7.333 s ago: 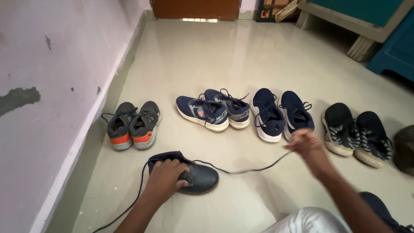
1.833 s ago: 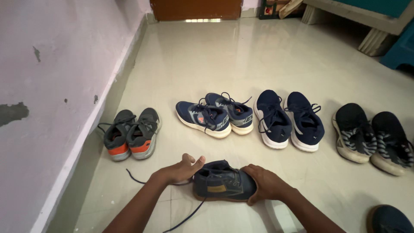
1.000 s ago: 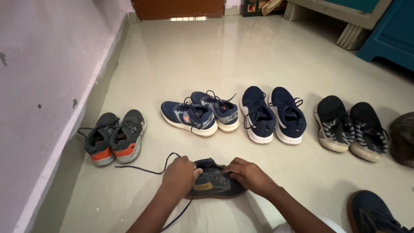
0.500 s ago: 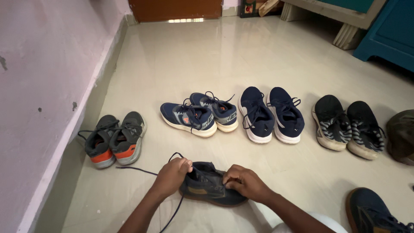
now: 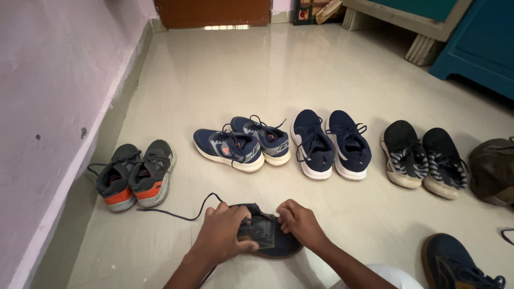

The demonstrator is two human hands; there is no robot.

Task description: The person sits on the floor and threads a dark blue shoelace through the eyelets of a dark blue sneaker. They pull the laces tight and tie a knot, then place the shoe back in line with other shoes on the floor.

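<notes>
Far left of the frame: a pink plastered wall (image 5: 48, 107), matt and blotched, runs down to the glossy cream tiled floor (image 5: 278, 69). Left of centre: a pair of grey mesh trainers with orange heels (image 5: 134, 175), set side by side near the wall, laces slack. Lower centre, directly before you: a dark navy lace-up ankle shoe with a tan sole (image 5: 265, 238), resting on the floor; your left hand (image 5: 225, 235) is wrapped over its near side, thumb across the upper, apparently to steady it, while your right hand (image 5: 299, 222) pinches at the eyelet area, fingertips closed on the lacing as far as can be seen. A long dark cord shoelace (image 5: 176, 214) trails from the shoe toward the left in a loose curve. Middle row, centre: a pair of navy knit running shoes with pale soles and orange marks (image 5: 243, 143), one leaning on the other. Just right of it: a pair of plain navy trainers with white soles (image 5: 329, 143), parallel. Further right: a pair of black shoes with striped grey sides (image 5: 423, 159). Lower right corner: a second navy shoe with a tan rim (image 5: 455, 262), partly cut off. Upper right: a teal painted wooden cabinet (image 5: 476, 48).
</notes>
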